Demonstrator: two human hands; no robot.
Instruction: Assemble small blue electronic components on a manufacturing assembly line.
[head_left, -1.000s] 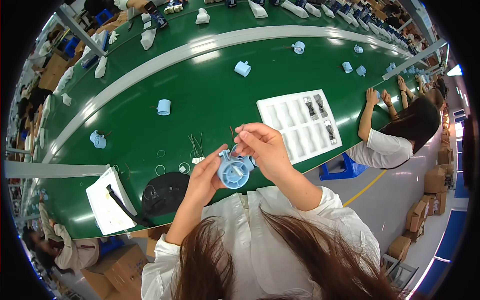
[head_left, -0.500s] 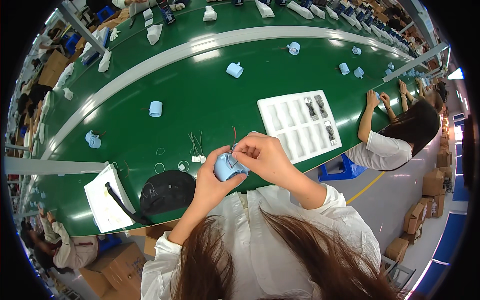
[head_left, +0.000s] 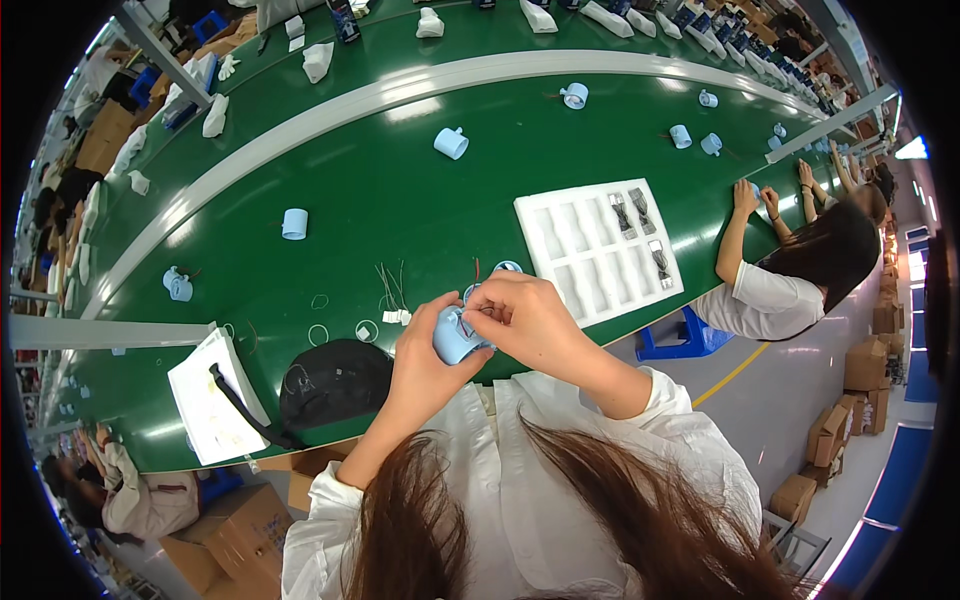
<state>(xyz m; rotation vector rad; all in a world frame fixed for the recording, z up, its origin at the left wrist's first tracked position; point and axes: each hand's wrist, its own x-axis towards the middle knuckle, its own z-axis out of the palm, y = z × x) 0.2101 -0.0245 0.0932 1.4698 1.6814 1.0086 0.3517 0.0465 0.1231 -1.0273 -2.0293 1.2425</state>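
My left hand (head_left: 425, 350) is wrapped round a light blue plastic housing (head_left: 455, 340), shaped like a small cup, just above the near edge of the green bench. Over its open top, the fingers of my right hand (head_left: 520, 312) are pinched together on thin wires, mostly hidden by the fingers. A red wire (head_left: 476, 268) sticks up beyond that hand. Just past my right knuckles, part of another light blue piece (head_left: 508, 267) shows.
Left of my hands lie a black pouch (head_left: 335, 385), papers (head_left: 215, 400) and loose thin wires (head_left: 392, 295). A white foam tray (head_left: 590, 255) with several bundled cables stands to the right. Several blue housings (head_left: 452, 143) sit along the green belt. A co-worker (head_left: 790, 270) sits at right.
The blue housings on the belt have shifted left. My right fingers have moved slightly over the held housing, and the red wire's end sits lower. Another blue piece now shows past my right hand.
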